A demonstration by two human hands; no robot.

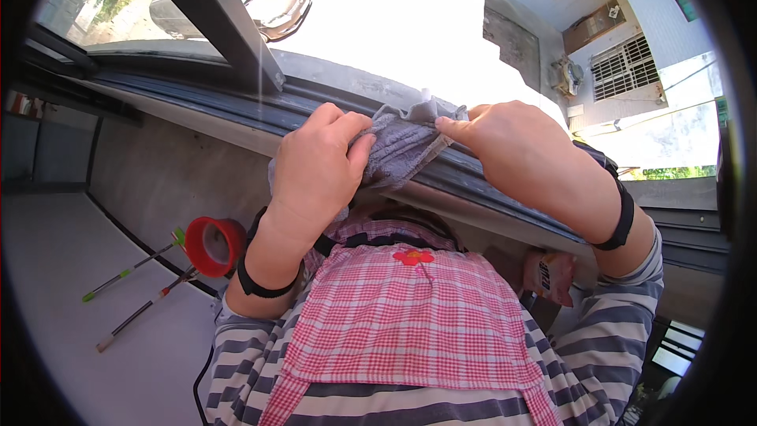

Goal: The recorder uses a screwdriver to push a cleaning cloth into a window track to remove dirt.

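A grey cloth [402, 145] is bunched over the dark metal window track [485, 180] in front of me. My left hand [322, 165] grips its left side, thumb and fingers pinching the folds. On the right, my right hand [508, 139] holds the upper right corner between thumb and fingers. Part of the cloth hangs behind my left hand, mostly hidden by it. The window frame's dark upright [219, 18] rises from the track to the left of both hands.
At left, a red bucket [216, 247] stands near two long-handled tools [148, 307] on the pale floor [65, 260]. A pink packet [550, 277] sits below the sill at right. Outside are a parked car [278, 0] and a building with barred windows [626, 67].
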